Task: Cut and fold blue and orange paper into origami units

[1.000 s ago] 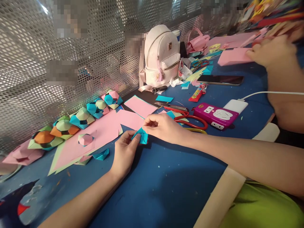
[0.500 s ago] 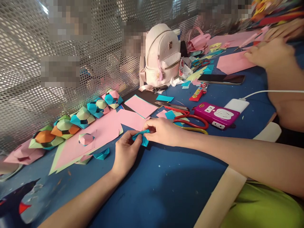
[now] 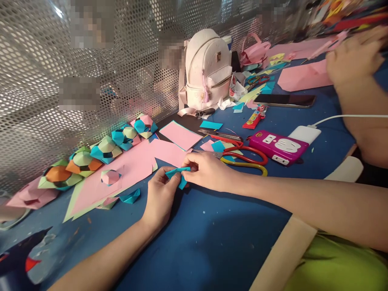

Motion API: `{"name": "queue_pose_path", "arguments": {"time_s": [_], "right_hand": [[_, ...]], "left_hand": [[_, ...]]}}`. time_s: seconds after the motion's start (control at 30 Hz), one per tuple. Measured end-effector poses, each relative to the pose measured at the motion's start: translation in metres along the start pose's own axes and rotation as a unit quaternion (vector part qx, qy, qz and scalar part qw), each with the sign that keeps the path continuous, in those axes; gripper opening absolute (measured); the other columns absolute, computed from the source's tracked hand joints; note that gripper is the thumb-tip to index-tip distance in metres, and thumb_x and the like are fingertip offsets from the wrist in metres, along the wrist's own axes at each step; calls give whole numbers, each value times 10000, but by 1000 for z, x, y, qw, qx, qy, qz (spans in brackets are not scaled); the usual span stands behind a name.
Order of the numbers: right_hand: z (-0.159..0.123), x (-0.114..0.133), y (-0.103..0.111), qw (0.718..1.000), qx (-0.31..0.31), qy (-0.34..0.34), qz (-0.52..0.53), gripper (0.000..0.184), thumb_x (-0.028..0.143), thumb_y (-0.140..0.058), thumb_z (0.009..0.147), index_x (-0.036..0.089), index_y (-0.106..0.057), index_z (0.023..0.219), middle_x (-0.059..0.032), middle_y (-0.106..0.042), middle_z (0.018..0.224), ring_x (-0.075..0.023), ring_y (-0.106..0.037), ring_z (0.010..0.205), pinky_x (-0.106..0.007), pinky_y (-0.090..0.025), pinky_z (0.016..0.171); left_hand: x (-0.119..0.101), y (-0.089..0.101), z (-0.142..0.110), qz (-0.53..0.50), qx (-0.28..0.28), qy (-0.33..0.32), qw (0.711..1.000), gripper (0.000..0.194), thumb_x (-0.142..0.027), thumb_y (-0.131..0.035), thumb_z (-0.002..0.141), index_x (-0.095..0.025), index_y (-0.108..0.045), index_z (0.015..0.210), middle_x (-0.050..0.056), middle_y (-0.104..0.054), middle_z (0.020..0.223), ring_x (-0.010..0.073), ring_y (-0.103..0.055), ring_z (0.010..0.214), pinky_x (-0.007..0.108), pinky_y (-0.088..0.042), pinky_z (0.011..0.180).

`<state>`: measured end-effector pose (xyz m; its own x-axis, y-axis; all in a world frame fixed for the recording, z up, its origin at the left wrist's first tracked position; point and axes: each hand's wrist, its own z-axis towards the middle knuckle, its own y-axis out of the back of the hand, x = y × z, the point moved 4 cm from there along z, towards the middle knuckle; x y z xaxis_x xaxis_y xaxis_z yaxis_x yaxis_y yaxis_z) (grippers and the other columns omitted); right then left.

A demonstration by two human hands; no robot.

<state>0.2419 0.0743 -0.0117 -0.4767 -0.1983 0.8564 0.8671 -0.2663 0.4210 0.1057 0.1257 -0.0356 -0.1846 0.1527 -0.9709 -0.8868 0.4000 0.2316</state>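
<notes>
A small folded piece of bright-blue paper [image 3: 183, 182] is pinched in the closed grip of the left hand [image 3: 160, 192] and the right hand [image 3: 207, 171], held over the blue desk [image 3: 182, 234], flat pink paper sheets [image 3: 136, 165] spread beyond, a pale-pink backpack [image 3: 207, 68] set farther back

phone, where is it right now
In the head view, the phone lies on the table, upper right, between the pink paper and the purple box.

Near side of left hand [image 3: 160, 193] and right hand [image 3: 209, 171]: blue tabletop [image 3: 194, 242] is lying open. Beyond the latter: scissors [image 3: 236, 163] and purple socket block [image 3: 277, 150] are obstructing. Far left: paper balls [image 3: 106, 149] are fronting perforated wall [image 3: 136, 60].
</notes>
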Motion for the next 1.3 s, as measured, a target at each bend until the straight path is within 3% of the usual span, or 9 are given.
{"name": "queue_pose_path", "arguments": {"time_s": [0.17, 0.57, 0.73, 0.9, 1.07, 1.3], "right_hand": [[0, 1, 0, 1000, 10, 14, -2, 123, 69, -591, 731, 160, -546, 661, 66, -511, 562, -65, -432, 536, -214, -345, 576], [1, -2, 0, 999, -3, 32, -39, 192, 29, -599, 700, 167, -499, 613, 71, -488, 551, -66, -429, 532, -210, -339, 556], [1, -3, 3, 999, -20, 15, -33, 210, 26, -599, 701, 171, -484, 602, 66, -508, 557, -73, -448, 550, -214, -346, 571], [1, -5, 3, 999, -21, 13, -37, 208, 29, -604, 693, 172, -486, 599, 65, -506, 555, -77, -451, 556, -217, -341, 572], [1, -5, 2, 998, -10, 36, -54, 196, 35, -600, 687, 172, -490, 600, 61, -519, 572, -72, -454, 549, -212, -329, 548], [0, -6, -1, 999, 16, 27, -37, 191, 88, -597, 736, 171, -482, 609, 72, -467, 527, -66, -433, 516, -215, -319, 533]], "left_hand": [[-5, -3, 1, -8, 25, -4, 1000, 150, -288, -664, 721, -167, -587, 769, -23, -620, 602, 141, -572, 591, 261, -446, 596], [-4, -3, 2, 25, 23, -23, 999, 184, -321, -691, 700, -170, -604, 756, -12, -620, 639, 139, -570, 597, 257, -444, 581], [-7, -3, 0, 6, 31, -31, 999, 173, -331, -667, 733, -168, -650, 786, -17, -618, 660, 119, -528, 590, 246, -426, 588], [-5, 4, -1, 20, 2, -49, 999, 238, -394, -614, 799, -182, -699, 864, -3, -634, 670, 140, -532, 619, 247, -401, 572], [-4, 6, 1, 43, -9, -51, 998, 235, -409, -615, 802, -189, -697, 804, -11, -613, 651, 142, -505, 613, 248, -371, 554], [-9, 3, 1, 72, 16, -77, 994, 237, -394, -610, 807, -184, -690, 734, -36, -512, 573, 109, -384, 520, 247, -328, 515]]}}
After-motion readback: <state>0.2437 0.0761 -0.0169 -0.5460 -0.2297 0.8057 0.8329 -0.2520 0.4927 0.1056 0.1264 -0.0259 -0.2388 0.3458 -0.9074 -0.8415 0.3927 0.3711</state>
